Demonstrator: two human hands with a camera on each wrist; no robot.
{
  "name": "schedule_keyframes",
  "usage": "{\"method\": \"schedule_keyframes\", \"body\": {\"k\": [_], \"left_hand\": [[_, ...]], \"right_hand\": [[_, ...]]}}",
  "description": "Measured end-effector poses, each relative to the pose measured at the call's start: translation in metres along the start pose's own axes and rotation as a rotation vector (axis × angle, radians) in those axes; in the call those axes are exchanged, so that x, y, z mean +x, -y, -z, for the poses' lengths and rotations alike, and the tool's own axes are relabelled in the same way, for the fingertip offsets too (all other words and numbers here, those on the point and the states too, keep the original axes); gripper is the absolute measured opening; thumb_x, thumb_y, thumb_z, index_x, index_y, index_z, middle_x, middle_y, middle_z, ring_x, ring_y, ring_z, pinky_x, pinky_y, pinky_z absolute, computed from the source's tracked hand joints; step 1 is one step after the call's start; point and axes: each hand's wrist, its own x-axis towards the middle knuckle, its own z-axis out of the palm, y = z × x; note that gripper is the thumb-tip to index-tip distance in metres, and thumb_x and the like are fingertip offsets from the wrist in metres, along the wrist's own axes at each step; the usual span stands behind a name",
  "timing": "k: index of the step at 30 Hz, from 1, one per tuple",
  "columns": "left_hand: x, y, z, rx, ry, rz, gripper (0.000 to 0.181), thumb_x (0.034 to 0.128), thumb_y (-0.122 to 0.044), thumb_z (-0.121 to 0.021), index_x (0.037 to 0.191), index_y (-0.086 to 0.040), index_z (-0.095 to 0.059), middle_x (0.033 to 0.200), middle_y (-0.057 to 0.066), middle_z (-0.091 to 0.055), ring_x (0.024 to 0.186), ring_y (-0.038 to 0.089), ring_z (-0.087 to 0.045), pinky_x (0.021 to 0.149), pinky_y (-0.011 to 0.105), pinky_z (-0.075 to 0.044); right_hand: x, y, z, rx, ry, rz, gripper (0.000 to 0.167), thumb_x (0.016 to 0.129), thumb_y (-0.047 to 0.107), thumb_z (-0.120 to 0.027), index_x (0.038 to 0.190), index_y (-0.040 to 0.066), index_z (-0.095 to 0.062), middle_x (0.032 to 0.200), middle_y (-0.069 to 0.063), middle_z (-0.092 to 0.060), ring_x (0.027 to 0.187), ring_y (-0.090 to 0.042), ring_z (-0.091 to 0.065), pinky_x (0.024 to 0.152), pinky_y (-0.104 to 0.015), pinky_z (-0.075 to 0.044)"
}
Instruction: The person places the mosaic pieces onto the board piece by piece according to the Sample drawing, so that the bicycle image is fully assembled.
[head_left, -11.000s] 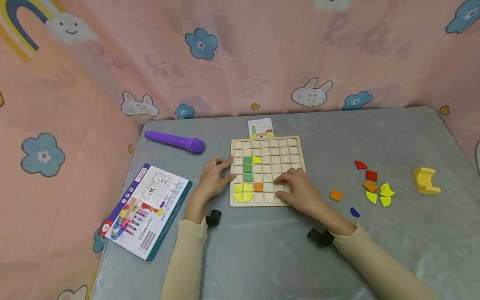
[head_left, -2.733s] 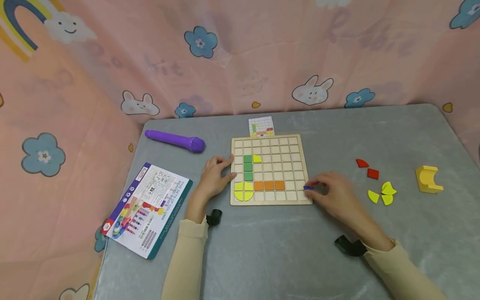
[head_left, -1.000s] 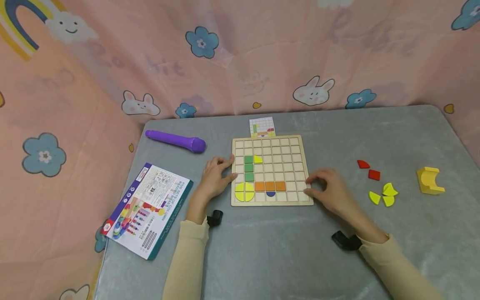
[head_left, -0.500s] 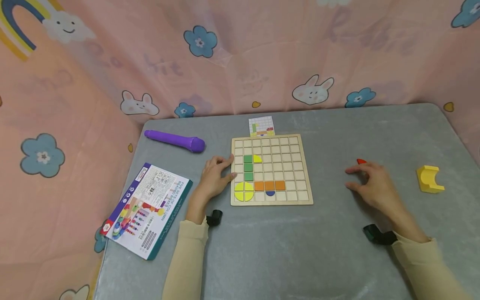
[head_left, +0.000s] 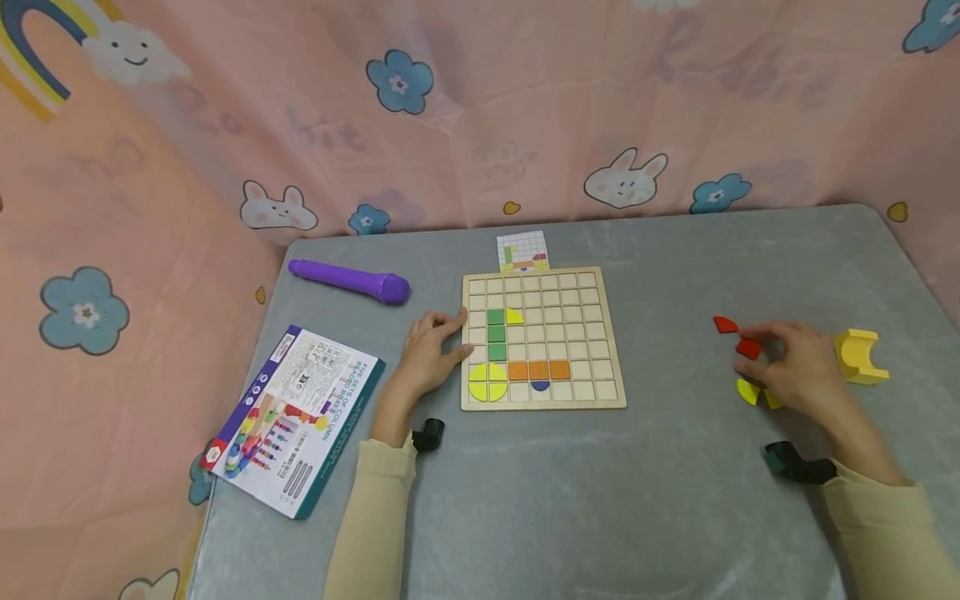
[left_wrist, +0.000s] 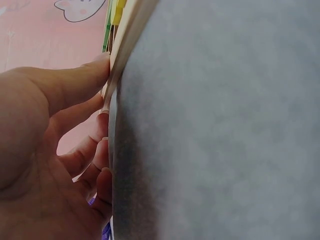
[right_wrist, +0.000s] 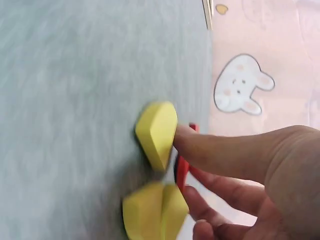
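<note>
R hand [head_left: 798, 367] is down at the loose pcs, thumb & idx finger spread to either side of the red sq tile [head_left: 748, 348]; can't tell if they've pinched it. Red qtr-circle tile [head_left: 725, 324] lies just beyond that grip, away from the person; yellow qtr-circle tiles [head_left: 747, 392] sit right by the thumb, partly hidden by the hand. Yellow scooped block [head_left: 850, 357] is just past the knuckles. Well to the left of the R grip is the wooden grid board [head_left: 555, 333], w/ green sq tiles [head_left: 496, 333], orange sq tiles [head_left: 538, 370] & a blue half-disc tile [head_left: 541, 386] on it, among others. L hand [head_left: 426, 354] touches the board's left edge, thumb & idx apart, fingers relaxed; purple toy mic [head_left: 341, 279] lies beyond it.
</note>
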Motion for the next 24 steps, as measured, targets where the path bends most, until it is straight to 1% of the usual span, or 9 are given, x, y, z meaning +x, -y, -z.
{"method": "schedule_keyframes", "body": {"k": [4,6,9,11,13,15,18,21,24], "left_hand": [[-0.001,-0.001,0.001,-0.006,0.002,0.001,0.063,0.1042,-0.027,-0.069,0.161,-0.018,-0.044,0.149,0.019,-0.049,0.134,0.036,-0.042,0.116,0.055,-0.033],[-0.001,-0.002,0.001,-0.005,0.005,0.000,0.063,0.1043,-0.027,-0.069,0.161,-0.018,-0.044,0.149,0.019,-0.049,0.134,0.036,-0.042,0.117,0.055,-0.032],[-0.001,-0.002,0.002,-0.002,0.009,-0.002,0.063,0.1043,-0.027,-0.069,0.162,-0.018,-0.044,0.149,0.019,-0.049,0.134,0.037,-0.042,0.117,0.055,-0.032],[-0.001,-0.002,0.002,0.001,0.011,-0.001,0.063,0.1047,-0.028,-0.068,0.162,-0.018,-0.044,0.149,0.019,-0.049,0.134,0.036,-0.042,0.116,0.055,-0.033],[-0.001,-0.002,0.002,0.003,0.014,0.004,0.063,0.1050,-0.028,-0.068,0.162,-0.019,-0.043,0.149,0.018,-0.049,0.134,0.036,-0.042,0.116,0.054,-0.033],[0.000,-0.001,0.001,0.003,0.016,0.009,0.063,0.1053,-0.028,-0.067,0.162,-0.020,-0.043,0.150,0.018,-0.048,0.135,0.036,-0.042,0.116,0.054,-0.032],[0.000,0.000,0.001,0.004,0.015,0.012,0.062,0.1052,-0.029,-0.068,0.162,-0.020,-0.043,0.150,0.018,-0.049,0.135,0.036,-0.042,0.117,0.054,-0.032],[0.000,-0.001,0.001,0.009,0.015,0.011,0.063,0.1050,-0.029,-0.068,0.162,-0.020,-0.044,0.150,0.018,-0.049,0.135,0.036,-0.042,0.117,0.054,-0.033],[0.000,-0.002,0.001,0.016,0.014,0.010,0.063,0.1049,-0.029,-0.068,0.162,-0.020,-0.044,0.149,0.018,-0.049,0.134,0.036,-0.042,0.116,0.053,-0.033]], "right_hand": [[-0.010,-0.004,0.010,-0.009,0.065,-0.086,0.059,0.098,0.024,-0.078,0.135,-0.014,-0.054,0.131,-0.041,-0.051,0.119,-0.057,-0.043,0.097,-0.071,-0.036],[-0.015,-0.007,0.016,-0.033,0.089,-0.122,0.060,0.098,0.030,-0.078,0.134,-0.014,-0.055,0.127,-0.039,-0.053,0.112,-0.054,-0.047,0.090,-0.065,-0.041],[-0.022,-0.012,0.020,-0.053,0.107,-0.159,0.053,0.098,0.027,-0.077,0.128,-0.012,-0.058,0.113,-0.034,-0.057,0.098,-0.045,-0.052,0.075,-0.048,-0.046],[-0.024,-0.013,0.021,-0.053,0.109,-0.177,0.048,0.098,0.025,-0.077,0.124,-0.011,-0.060,0.104,-0.027,-0.058,0.090,-0.037,-0.052,0.068,-0.038,-0.042],[-0.025,-0.014,0.021,-0.041,0.101,-0.185,0.044,0.098,0.023,-0.077,0.121,-0.010,-0.061,0.097,-0.020,-0.059,0.084,-0.029,-0.050,0.063,-0.030,-0.038],[-0.025,-0.013,0.020,-0.037,0.085,-0.181,0.041,0.098,0.023,-0.078,0.118,-0.009,-0.063,0.092,-0.014,-0.059,0.079,-0.023,-0.049,0.061,-0.028,-0.038],[-0.024,-0.009,0.019,-0.027,0.047,-0.169,0.035,0.097,0.022,-0.079,0.112,-0.007,-0.065,0.086,-0.011,-0.063,0.071,-0.014,-0.050,0.057,-0.027,-0.040],[-0.022,-0.002,0.019,-0.014,0.017,-0.169,0.035,0.098,0.022,-0.078,0.111,-0.009,-0.068,0.084,-0.012,-0.067,0.066,-0.010,-0.051,0.055,-0.026,-0.042],[-0.017,0.012,0.016,0.011,-0.013,-0.159,0.034,0.101,0.021,-0.075,0.115,-0.010,-0.070,0.089,-0.018,-0.070,0.067,-0.008,-0.052,0.053,-0.026,-0.045]]}}
